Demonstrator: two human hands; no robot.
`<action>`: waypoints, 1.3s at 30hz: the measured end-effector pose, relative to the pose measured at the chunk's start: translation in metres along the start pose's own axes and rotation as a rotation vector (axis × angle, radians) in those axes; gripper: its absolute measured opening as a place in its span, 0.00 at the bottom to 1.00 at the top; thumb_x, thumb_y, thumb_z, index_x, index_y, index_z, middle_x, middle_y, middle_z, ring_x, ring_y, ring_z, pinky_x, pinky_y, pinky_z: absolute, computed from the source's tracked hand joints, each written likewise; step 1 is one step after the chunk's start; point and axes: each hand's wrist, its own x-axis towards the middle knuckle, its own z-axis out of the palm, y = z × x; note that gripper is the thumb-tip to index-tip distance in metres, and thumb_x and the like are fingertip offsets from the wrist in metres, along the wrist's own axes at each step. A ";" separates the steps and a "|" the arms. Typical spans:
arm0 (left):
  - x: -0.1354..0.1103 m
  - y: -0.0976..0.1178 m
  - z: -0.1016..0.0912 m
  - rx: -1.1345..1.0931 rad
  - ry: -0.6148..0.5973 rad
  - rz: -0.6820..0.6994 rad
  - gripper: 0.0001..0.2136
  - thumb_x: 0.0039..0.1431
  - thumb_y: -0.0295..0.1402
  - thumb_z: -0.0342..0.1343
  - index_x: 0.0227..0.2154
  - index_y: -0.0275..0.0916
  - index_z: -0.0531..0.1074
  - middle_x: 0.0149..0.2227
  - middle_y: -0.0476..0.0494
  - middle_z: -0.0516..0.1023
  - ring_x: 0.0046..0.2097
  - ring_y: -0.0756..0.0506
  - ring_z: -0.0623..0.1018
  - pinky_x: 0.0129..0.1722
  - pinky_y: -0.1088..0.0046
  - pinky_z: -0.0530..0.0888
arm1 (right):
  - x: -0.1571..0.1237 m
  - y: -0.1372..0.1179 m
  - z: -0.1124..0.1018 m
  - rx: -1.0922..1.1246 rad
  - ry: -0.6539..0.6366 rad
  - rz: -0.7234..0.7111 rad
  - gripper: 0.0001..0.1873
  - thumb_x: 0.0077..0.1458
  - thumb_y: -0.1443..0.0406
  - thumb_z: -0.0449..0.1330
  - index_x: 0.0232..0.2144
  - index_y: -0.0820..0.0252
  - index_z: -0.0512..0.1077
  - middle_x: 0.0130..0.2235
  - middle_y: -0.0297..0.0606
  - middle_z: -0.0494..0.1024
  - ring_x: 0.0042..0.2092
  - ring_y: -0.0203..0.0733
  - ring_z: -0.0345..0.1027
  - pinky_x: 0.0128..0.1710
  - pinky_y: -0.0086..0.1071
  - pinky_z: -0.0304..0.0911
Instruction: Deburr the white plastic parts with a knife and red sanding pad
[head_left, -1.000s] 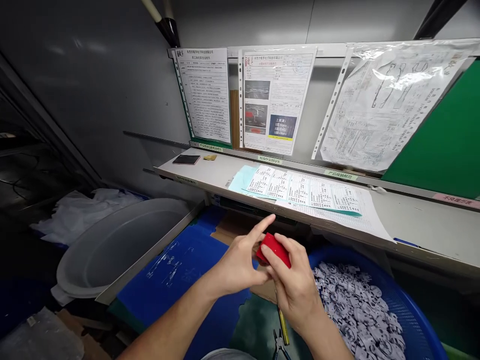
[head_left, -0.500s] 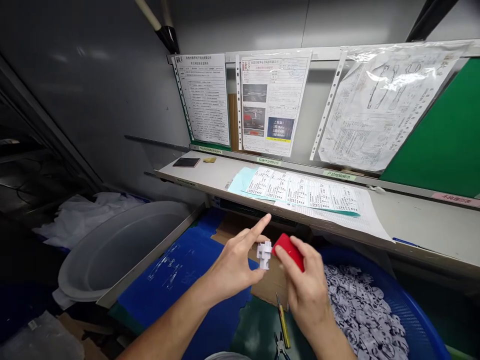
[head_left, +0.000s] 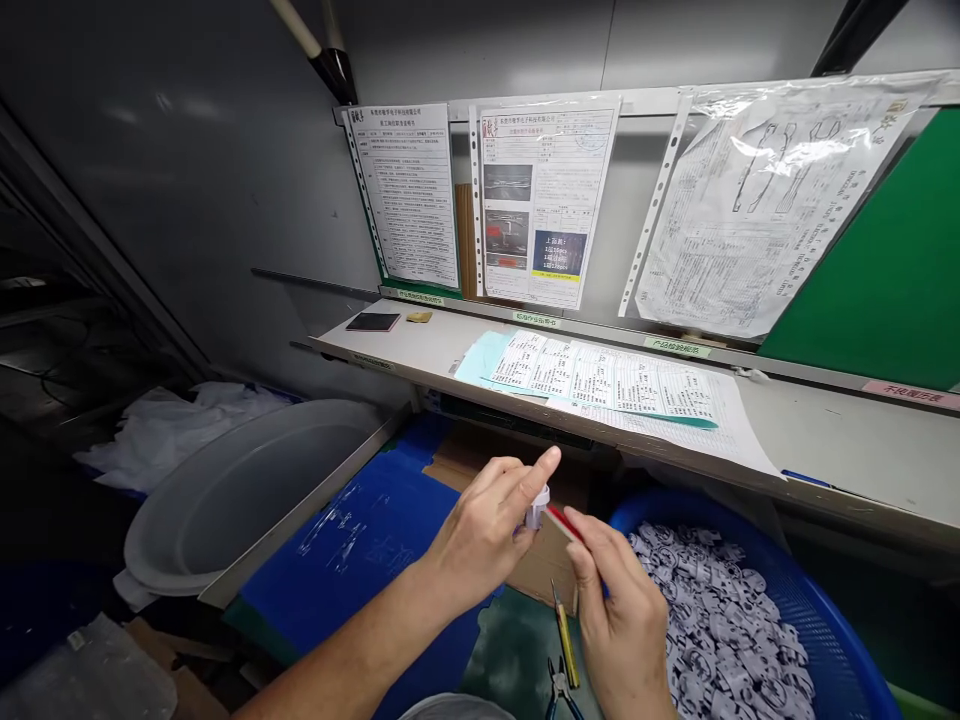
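Note:
My left hand (head_left: 484,520) pinches a small white plastic part (head_left: 538,508) between its fingers and thumb, with the index finger stretched out past it. Much of the part is hidden behind the fingers. In my right hand (head_left: 624,610) is a thin, flat red piece (head_left: 564,522), seen nearly edge-on with a pale edge. Its tip is right beside the white part; whether they touch I cannot tell. Below the hands, a slim yellow-handled tool (head_left: 565,640) and a pair of pliers (head_left: 559,688) lie on the dark green mat (head_left: 510,650).
On the right stands a blue basket (head_left: 832,620) heaped with white plastic parts (head_left: 727,620). A large grey tub (head_left: 247,500) is at left, beside a blue sheet (head_left: 337,570). Papers (head_left: 600,380) lie on the shelf (head_left: 427,345) above the hands. Cardboard (head_left: 551,570) lies under them.
The red piece has turned from showing its broad face to nearly edge-on. My left hand has rolled over and shifted slightly right, turning the white part and covering more of it.

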 end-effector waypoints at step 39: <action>-0.019 -0.005 0.005 -0.103 0.190 -0.072 0.38 0.52 0.20 0.63 0.64 0.45 0.57 0.53 0.43 0.78 0.51 0.45 0.79 0.52 0.67 0.78 | 0.002 0.005 0.023 0.283 0.136 0.110 0.19 0.63 0.64 0.55 0.55 0.47 0.72 0.61 0.40 0.68 0.59 0.51 0.62 0.57 0.50 0.62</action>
